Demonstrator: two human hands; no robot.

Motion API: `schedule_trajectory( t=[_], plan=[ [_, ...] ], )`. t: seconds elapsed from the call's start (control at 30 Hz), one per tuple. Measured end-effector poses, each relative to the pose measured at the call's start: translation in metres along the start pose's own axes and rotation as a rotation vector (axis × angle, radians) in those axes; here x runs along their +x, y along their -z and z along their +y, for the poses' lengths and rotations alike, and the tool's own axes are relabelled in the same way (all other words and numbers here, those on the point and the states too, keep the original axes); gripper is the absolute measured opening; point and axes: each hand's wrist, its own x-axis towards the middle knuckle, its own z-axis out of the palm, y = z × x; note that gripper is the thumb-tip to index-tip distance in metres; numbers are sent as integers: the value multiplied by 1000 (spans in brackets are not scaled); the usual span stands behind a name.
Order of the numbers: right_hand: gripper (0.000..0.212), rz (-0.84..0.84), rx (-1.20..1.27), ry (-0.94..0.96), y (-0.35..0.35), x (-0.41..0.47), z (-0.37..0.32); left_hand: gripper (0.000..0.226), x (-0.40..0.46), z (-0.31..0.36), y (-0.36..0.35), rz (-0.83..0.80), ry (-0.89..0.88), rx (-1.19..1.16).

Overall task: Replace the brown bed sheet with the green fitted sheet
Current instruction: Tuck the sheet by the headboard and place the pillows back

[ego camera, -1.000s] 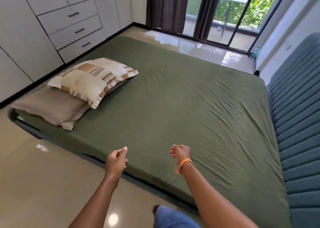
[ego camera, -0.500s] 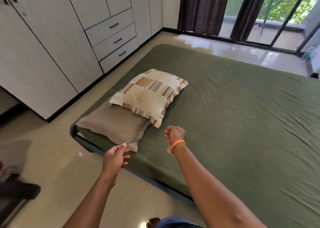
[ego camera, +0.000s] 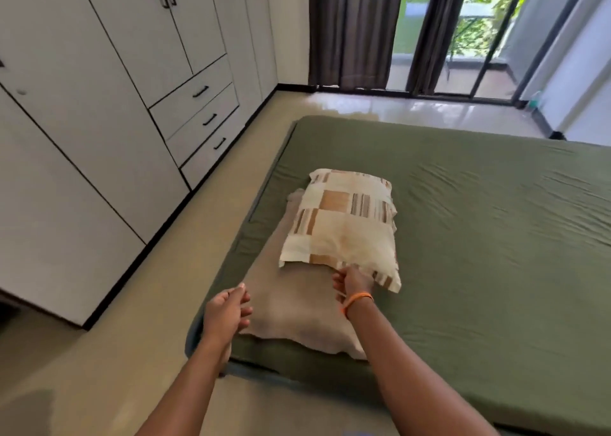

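already stretched over the mattress, the olive-green fitted sheet (ego camera: 463, 237) hosts two pillows near its left corner; right hand (ego camera: 352, 282) pinches the cream-and-tan patchwork pillow (ego camera: 344, 227), left hand (ego camera: 226, 310) hovers loosely curled, empty; arranging pillows seemingly remains.

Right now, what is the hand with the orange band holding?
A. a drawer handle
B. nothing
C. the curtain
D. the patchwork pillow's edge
D: the right hand pinches the near edge of the patchwork pillow, which lies on the tan pillow.
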Motion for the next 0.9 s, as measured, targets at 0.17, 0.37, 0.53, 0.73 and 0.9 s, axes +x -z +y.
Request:
schedule_trajectory(
  t=[0.17, 0.37, 0.53, 0.73, 0.9],
  plan=[
    [15, 92, 76, 13, -105, -16, 13, 20, 96, 51, 75, -63, 6, 25],
    [18, 200, 177, -17, -228, 31, 9, 16, 218, 110, 106, -240, -7, 77],
    [17, 317, 239, -90, -334, 87, 16, 15, 333, 162, 143, -309, 70, 130],
    [18, 299, 321, -93, -467, 124, -43, 16, 475, 250, 178, -309, 53, 199],
    [19, 260, 314, -14, -555, 162, -108, 16, 585, 309, 158, -399, 62, 202]
  ],
)
